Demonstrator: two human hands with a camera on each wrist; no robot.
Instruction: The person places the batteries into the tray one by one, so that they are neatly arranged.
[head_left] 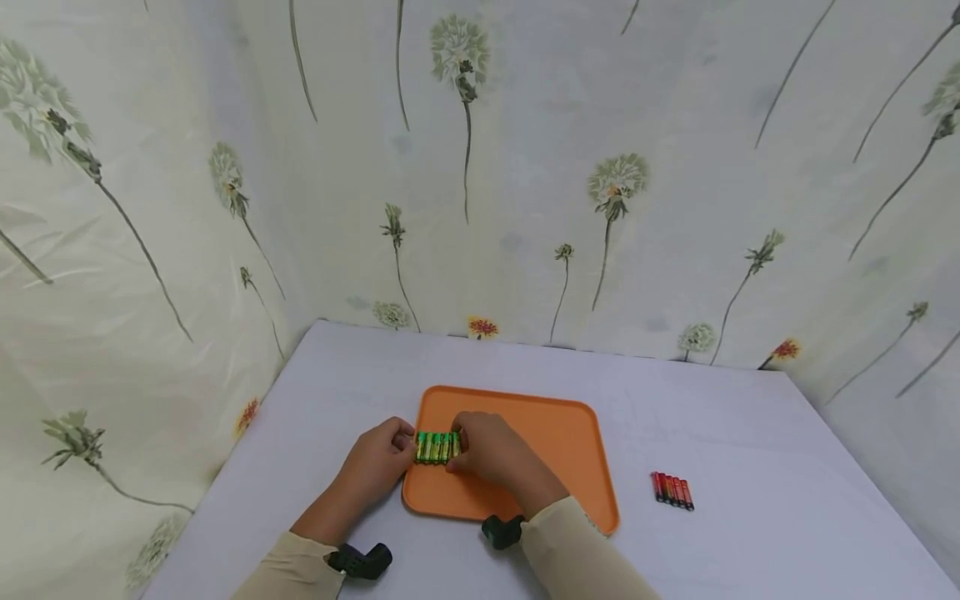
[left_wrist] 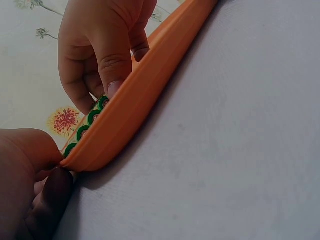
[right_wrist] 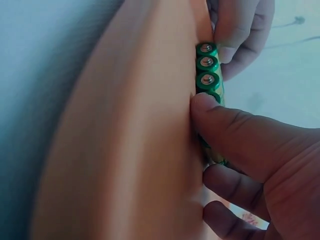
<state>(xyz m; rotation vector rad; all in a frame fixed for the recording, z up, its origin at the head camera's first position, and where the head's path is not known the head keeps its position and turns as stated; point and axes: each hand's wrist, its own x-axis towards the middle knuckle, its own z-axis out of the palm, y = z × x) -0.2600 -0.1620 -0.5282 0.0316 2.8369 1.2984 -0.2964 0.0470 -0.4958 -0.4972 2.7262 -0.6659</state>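
A row of several green batteries (head_left: 435, 447) lies side by side along the left part of an orange tray (head_left: 562, 429). At the row's left end, my left hand (head_left: 375, 460) holds the end battery by the tray's rim, its fingers curled. My right hand (head_left: 495, 454) grips the opposite end between thumb and fingers. The right wrist view shows the batteries' terminals (right_wrist: 207, 79) facing the camera, with the right thumb (right_wrist: 210, 105) over part of the row. In the left wrist view, the tray wall (left_wrist: 135, 110) hides the lower part of the batteries.
Several red batteries (head_left: 672, 491) lie in a row on the white tabletop (head_left: 720, 433), right of the tray. A curtain with a dandelion pattern (head_left: 525, 167) hangs behind the table and along its left side. Dark wrist devices (head_left: 362, 562) are strapped at both sleeves.
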